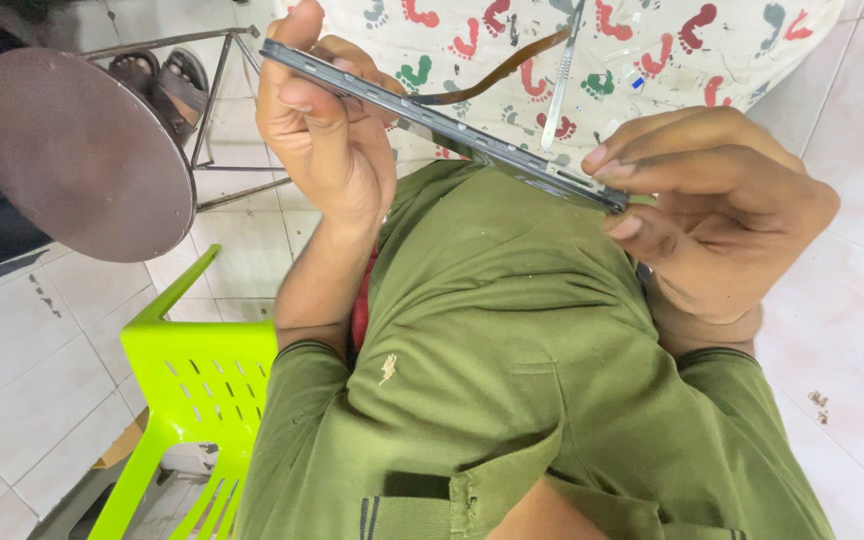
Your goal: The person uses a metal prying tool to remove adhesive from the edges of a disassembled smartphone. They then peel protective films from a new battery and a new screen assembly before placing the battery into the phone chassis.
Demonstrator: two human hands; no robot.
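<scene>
A person in an olive-green shirt (492, 330) is sitting and holding a thin, dark, flat device frame (442, 125) edge-on in front of their chest, seen from above. The frame is slanting from upper left down to lower right, raised in the air between both hands.

The left hand (322, 130) is gripping the upper end, its grip closed around the frame with the thumb lying across the near edge and the fingers wrapping behind. The right hand (712, 210) is pinching the lower end, its grip closed on the frame with the fingers pressing on top and the thumb underneath.

A thin brown ribbon cable (497, 75) is curving up and away from the middle of the frame. Just beyond it, a slim metal tool (560, 80) is lying on a pale cloth printed with coloured footprints (652, 50), which is spreading across the top of the scene beyond the hands.

To the left, a round dark-brown stool seat (72, 150) is standing on thin metal legs, and another person's sandalled feet (157, 80) are resting behind it. Below the stool, a bright lime-green plastic chair (192, 390) with slotted holes is standing just beside the person's left arm. White floor tiles (842, 330) are showing on both sides.
</scene>
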